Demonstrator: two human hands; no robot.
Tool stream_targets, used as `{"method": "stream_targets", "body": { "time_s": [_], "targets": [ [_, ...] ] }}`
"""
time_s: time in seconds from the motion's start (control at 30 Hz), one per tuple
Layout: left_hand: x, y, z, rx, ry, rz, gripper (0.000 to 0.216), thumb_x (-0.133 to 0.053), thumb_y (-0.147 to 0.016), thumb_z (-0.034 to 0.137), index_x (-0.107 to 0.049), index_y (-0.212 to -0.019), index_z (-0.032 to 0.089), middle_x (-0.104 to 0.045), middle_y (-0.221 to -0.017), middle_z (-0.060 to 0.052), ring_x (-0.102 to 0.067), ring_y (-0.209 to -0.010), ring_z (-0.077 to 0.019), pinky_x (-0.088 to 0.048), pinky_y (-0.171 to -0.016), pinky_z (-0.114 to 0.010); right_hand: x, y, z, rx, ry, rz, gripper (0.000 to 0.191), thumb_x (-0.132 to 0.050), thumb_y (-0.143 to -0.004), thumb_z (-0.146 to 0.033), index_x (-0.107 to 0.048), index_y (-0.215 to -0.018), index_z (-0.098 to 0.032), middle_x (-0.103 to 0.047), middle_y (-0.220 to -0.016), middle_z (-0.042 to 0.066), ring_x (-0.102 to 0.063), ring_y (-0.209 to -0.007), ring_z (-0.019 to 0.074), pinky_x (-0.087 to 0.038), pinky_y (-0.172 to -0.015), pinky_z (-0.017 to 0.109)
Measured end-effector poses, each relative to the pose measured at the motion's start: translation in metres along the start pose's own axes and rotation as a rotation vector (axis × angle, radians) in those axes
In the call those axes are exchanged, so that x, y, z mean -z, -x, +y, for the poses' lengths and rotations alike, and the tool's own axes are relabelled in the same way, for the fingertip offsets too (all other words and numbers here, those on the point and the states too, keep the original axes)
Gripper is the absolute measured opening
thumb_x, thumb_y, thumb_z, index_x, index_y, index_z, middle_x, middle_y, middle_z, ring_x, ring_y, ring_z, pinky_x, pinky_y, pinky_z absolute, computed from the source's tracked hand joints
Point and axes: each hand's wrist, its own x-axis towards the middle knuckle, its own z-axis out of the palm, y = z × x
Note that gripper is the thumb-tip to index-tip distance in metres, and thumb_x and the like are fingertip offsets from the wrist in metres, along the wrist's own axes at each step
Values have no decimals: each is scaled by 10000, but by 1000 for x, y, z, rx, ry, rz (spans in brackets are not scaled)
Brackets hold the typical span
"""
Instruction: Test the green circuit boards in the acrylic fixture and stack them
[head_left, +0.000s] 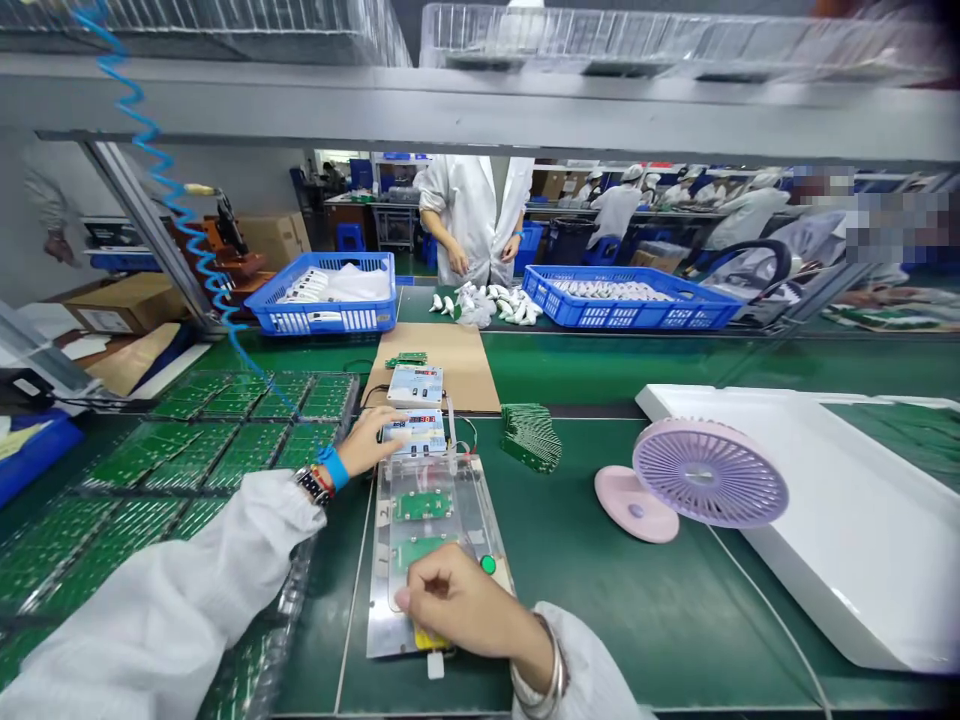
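A clear acrylic test fixture [465, 480] lies on the green mat in front of me, with two small green circuit boards [422, 505] seated in it. My right hand [457, 600] rests curled on the fixture's near end, fingers pressed down over the lower board and a yellow part. My left hand [373, 440] reaches forward, fingers laid on a small meter box [414, 432] with a red digital display. A second meter box [415, 384] sits just behind it on a cardboard sheet [457, 352].
Trays of green circuit boards [225, 425] fill the left. A stack of boards [534, 436] lies right of the fixture. A pink desk fan [705, 475] and white tray [847, 520] stand at right. Blue baskets [326, 318] and a person in a white coat [476, 215] are across the bench.
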Motion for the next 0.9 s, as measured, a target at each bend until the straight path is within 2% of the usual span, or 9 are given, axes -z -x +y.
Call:
{"method": "stream_targets", "body": {
  "time_s": [0.1, 0.2, 0.4, 0.5, 0.63, 0.9],
  "targets": [
    [-8, -32, -3, 1, -127, -88, 582, -605, -704, 376, -481, -1253, 227, -363, -1387, -94, -238, -1285, -343, -174, -1046, -505, -1, -1, 1, -36, -24, 23, 303, -541, -747, -255, -430, -486, -146, -414, -445, -50, -380, -428, 35, -290, -415, 152],
    [-15, -58, -5, -14, -215, -178, 817, -662, -647, 423, -334, -1360, 197, -241, -1455, -111, -99, -1332, -364, -95, -1058, -536, 0, -1, 2, -38, -44, 43, 306, -542, -752, -247, -429, -486, -147, -420, -444, -48, -393, -424, 40, -293, -412, 155],
    [-20, -76, -4, -36, -290, -294, 1181, -753, -507, 533, -138, -1422, 108, -147, -1459, -217, 22, -1329, -406, -33, -1040, -577, 2, 0, 8, -1, -98, 22, 295, -542, -776, -273, -491, -519, -137, -476, -473, -34, -430, -433, 46, -337, -437, 163],
    [-20, -75, -1, -56, -305, -307, 1196, -766, -513, 501, -107, -1425, 95, -118, -1458, -236, 23, -1329, -402, -35, -1045, -568, 3, -1, 13, 11, -119, 13, 300, -556, -774, -296, -503, -528, -134, -486, -481, -32, -436, -433, 47, -338, -433, 163],
    [-22, -73, 4, -86, -316, -326, 1162, -766, -525, 441, -113, -1428, 113, -144, -1462, -203, 10, -1332, -396, -23, -1047, -575, 3, -1, 17, 16, -147, 6, 303, -562, -773, -317, -507, -540, -132, -488, -486, -31, -431, -427, 47, -325, -420, 162],
    [-21, -72, 1, -110, -342, -336, 1181, -774, -507, 414, -102, -1428, 104, -156, -1455, -218, -4, -1335, -385, -16, -1051, -564, 4, 0, 14, 22, -134, 10, 296, -550, -769, -290, -499, -525, -132, -489, -492, -27, -444, -450, 45, -330, -435, 154]
  ]
}}
